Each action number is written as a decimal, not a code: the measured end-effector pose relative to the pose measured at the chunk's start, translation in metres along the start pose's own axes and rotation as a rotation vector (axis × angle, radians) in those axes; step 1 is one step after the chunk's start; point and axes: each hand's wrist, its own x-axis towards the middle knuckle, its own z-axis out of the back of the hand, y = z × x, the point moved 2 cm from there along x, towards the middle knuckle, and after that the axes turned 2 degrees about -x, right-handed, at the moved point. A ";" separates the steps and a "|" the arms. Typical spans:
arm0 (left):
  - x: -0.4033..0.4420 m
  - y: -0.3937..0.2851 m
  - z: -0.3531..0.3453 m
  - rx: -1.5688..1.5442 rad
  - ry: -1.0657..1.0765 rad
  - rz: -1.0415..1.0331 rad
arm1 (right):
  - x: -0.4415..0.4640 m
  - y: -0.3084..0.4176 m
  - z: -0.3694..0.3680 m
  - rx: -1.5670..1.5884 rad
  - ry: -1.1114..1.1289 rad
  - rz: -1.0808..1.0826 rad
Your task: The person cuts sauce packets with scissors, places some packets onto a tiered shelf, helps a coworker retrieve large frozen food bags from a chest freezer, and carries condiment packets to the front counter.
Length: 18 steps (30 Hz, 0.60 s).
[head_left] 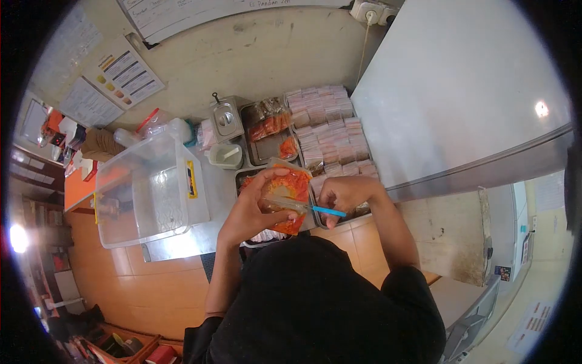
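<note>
Wall sheets (124,73) at left, text too small to read; whiteboard (176,15) says "Pandan". Left hand (247,206) clamps orange pouch (295,184) between fingers and thumb; scissors (321,210) across pouch, blue handle gripped by right hand (344,194).

Orange-Red Pouch Raised, Blue-Handled Tool Against It

The clear pouch (296,182) is held up in the left hand (250,206), its contents vivid orange-red around a paler tan patch near the middle. Its far edge is see-through, and it stands slanted, with the lower corner bright orange. The slim blue-handled tool (329,211), in the right hand (341,193), lies crosswise at the pouch's right side, dipping slightly rightward. A pale, narrow strip continues its line across the pouch, too blurred to identify.
</note>
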 end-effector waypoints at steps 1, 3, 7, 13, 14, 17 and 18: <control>0.000 0.002 0.001 -0.034 0.011 0.018 | 0.001 0.001 -0.002 0.029 0.010 0.019; 0.001 0.002 0.004 -0.066 0.022 0.035 | 0.004 0.004 -0.005 0.059 0.019 0.038; 0.000 0.009 0.004 -0.094 0.041 0.054 | 0.007 0.002 -0.010 0.126 0.014 0.087; 0.002 0.011 0.004 -0.065 0.048 -0.015 | 0.020 0.003 -0.023 0.190 -0.090 0.161; 0.002 0.012 0.002 -0.100 0.063 0.019 | 0.020 0.007 -0.026 0.288 -0.174 0.200; 0.000 0.012 0.002 -0.226 0.072 0.031 | 0.019 0.013 -0.014 0.228 -0.035 0.137; 0.000 0.013 0.003 -0.226 0.071 0.030 | 0.020 0.010 -0.014 0.227 -0.034 0.137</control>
